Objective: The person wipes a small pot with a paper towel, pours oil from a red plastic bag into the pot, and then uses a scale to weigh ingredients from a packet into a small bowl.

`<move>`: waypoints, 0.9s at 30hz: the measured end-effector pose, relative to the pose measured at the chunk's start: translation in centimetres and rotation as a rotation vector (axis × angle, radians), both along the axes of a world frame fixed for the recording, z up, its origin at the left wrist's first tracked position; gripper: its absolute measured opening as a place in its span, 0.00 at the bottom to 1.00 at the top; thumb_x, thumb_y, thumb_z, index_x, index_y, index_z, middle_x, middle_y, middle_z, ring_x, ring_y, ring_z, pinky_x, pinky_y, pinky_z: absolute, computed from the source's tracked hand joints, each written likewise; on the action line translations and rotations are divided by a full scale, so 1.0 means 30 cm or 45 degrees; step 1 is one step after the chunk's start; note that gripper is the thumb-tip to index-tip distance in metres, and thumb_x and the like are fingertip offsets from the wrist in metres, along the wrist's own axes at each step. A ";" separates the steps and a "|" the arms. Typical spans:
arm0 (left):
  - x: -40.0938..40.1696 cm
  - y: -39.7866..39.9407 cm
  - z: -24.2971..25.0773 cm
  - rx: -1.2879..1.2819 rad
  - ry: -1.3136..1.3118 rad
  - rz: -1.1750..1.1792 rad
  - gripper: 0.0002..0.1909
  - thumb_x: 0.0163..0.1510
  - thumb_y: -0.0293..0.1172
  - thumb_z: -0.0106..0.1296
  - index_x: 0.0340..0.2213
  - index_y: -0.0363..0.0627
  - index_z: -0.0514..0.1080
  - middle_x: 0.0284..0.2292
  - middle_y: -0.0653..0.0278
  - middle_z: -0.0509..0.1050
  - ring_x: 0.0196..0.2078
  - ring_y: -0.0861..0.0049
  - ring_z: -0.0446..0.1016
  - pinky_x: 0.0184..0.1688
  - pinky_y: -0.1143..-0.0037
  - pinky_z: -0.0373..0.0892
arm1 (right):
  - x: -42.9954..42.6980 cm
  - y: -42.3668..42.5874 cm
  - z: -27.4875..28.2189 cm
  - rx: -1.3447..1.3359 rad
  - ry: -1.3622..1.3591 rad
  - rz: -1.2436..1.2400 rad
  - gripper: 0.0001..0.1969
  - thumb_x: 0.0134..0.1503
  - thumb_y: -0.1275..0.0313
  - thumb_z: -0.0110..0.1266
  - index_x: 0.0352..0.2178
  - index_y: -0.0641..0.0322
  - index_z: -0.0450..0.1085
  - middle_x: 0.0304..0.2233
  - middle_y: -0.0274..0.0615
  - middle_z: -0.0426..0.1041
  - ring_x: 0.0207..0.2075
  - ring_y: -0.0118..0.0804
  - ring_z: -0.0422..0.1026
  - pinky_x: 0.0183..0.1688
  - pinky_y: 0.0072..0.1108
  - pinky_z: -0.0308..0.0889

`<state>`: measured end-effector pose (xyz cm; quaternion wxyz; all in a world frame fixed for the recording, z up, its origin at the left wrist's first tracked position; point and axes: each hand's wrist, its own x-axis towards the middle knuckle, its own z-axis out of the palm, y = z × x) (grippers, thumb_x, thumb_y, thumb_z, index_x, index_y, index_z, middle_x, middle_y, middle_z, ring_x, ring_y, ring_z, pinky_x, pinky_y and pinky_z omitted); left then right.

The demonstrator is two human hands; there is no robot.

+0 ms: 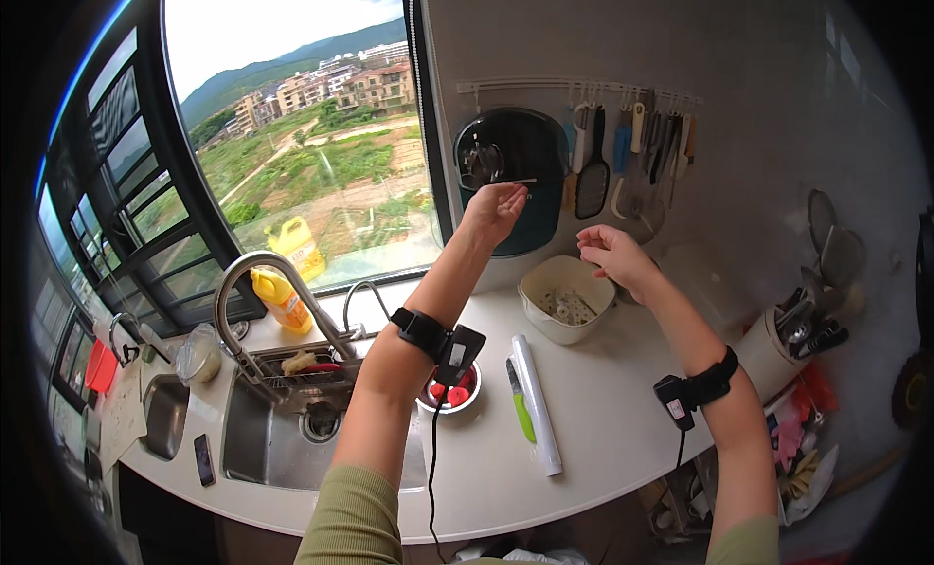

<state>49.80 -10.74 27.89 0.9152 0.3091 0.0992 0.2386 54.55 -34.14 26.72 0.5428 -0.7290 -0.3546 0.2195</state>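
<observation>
My left hand [500, 207] is raised in front of a dark green wall-mounted bin [522, 225]. Its curled fingers overlap the lower edge of the glossy black lid [525, 145]; whether they grip it cannot be made out. Bent fingers, slightly apart and holding nothing, show on my right hand [619, 260], which hovers at the right rim of a cream plastic bowl [558, 330]. Inside that bowl are a central stub and dark specks. Both forearms wear black straps with small cabled boxes.
A cling-film roll [536, 408] lies beside a green-handled knife [521, 408]. Under my left forearm stands a bowl of red pieces [458, 397]. Left are the steel sink [277, 441], tap [237, 273] and phone [204, 460]. Utensils hang from a rail [584, 85]; a utensil holder [766, 350] stands right.
</observation>
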 end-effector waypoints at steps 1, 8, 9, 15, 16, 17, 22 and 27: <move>-0.021 -0.034 0.003 0.065 -0.018 0.008 0.17 0.50 0.18 0.43 0.43 0.31 0.60 0.45 0.52 0.65 0.50 0.66 0.63 0.52 0.73 0.62 | 0.030 0.061 -0.022 0.071 -0.034 0.031 0.14 0.51 0.73 0.49 0.41 0.62 0.64 0.38 0.34 0.68 0.38 0.28 0.67 0.37 0.20 0.65; -0.192 0.048 0.005 1.436 0.285 0.555 0.15 0.49 0.22 0.46 0.41 0.44 0.69 0.32 0.65 0.74 0.35 0.78 0.72 0.40 0.79 0.65 | 0.130 0.413 0.011 0.753 -0.567 0.166 0.17 0.46 0.82 0.47 0.41 0.66 0.63 0.43 0.43 0.66 0.43 0.37 0.67 0.42 0.24 0.65; -0.218 0.085 -0.013 1.437 0.314 0.585 0.15 0.49 0.22 0.46 0.41 0.44 0.69 0.32 0.65 0.74 0.35 0.78 0.72 0.40 0.79 0.65 | 0.106 0.408 0.050 0.761 -0.507 0.166 0.18 0.45 0.83 0.47 0.41 0.66 0.63 0.43 0.43 0.66 0.43 0.37 0.67 0.42 0.23 0.65; -0.170 0.189 -0.029 2.284 0.736 1.196 0.15 0.47 0.29 0.53 0.40 0.46 0.71 0.27 0.58 0.73 0.27 0.75 0.71 0.31 0.75 0.67 | 0.121 0.388 0.136 0.851 -0.581 0.120 0.26 0.47 0.83 0.46 0.50 0.59 0.56 0.44 0.45 0.66 0.37 0.35 0.69 0.39 0.23 0.66; -0.156 0.191 -0.024 2.290 0.706 1.196 0.12 0.46 0.30 0.54 0.36 0.44 0.73 0.26 0.58 0.73 0.27 0.70 0.72 0.31 0.72 0.67 | 0.115 0.381 0.143 0.761 -0.621 0.090 0.29 0.48 0.83 0.46 0.53 0.56 0.54 0.45 0.44 0.66 0.39 0.33 0.69 0.39 0.22 0.66; -0.150 0.197 -0.019 2.288 0.709 1.203 0.12 0.46 0.30 0.54 0.36 0.44 0.73 0.26 0.58 0.73 0.27 0.70 0.72 0.31 0.72 0.67 | 0.118 0.386 0.138 0.762 -0.624 0.097 0.29 0.48 0.83 0.46 0.53 0.56 0.54 0.45 0.44 0.66 0.39 0.33 0.69 0.39 0.22 0.66; -0.133 0.177 -0.025 2.528 0.527 1.436 0.06 0.49 0.31 0.51 0.29 0.45 0.73 0.25 0.59 0.72 0.31 0.62 0.71 0.32 0.68 0.67 | 0.145 0.369 0.102 0.588 -0.891 0.028 0.29 0.47 0.84 0.44 0.53 0.57 0.53 0.44 0.51 0.67 0.36 0.38 0.71 0.39 0.26 0.67; -0.123 0.163 -0.023 2.484 0.775 1.591 0.05 0.51 0.29 0.48 0.24 0.42 0.69 0.25 0.57 0.72 0.28 0.57 0.71 0.28 0.66 0.66 | 0.155 0.377 0.034 0.596 -0.892 0.061 0.28 0.46 0.83 0.46 0.50 0.58 0.55 0.42 0.53 0.69 0.37 0.43 0.71 0.39 0.28 0.66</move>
